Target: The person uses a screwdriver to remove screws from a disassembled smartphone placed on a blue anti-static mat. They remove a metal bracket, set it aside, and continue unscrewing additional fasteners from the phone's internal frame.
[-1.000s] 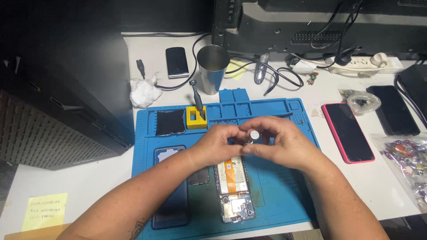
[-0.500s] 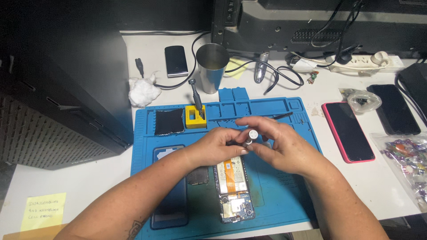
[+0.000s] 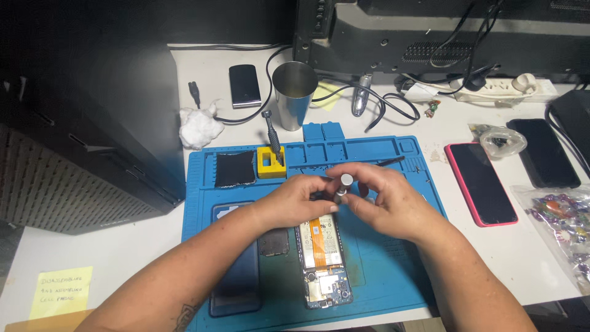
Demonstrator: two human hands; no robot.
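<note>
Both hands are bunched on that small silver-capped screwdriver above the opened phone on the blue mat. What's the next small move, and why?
Probably lower the screwdriver tip toward the opened phone. The left hand and right hand both pinch the tool above the phone's top edge, and its tip is hidden between the fingers, apparently not yet on the exposed board. Which screw it suits cannot be told.

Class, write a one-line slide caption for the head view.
Both hands, left and right, hold a small screwdriver above an opened phone on a blue mat.
</note>
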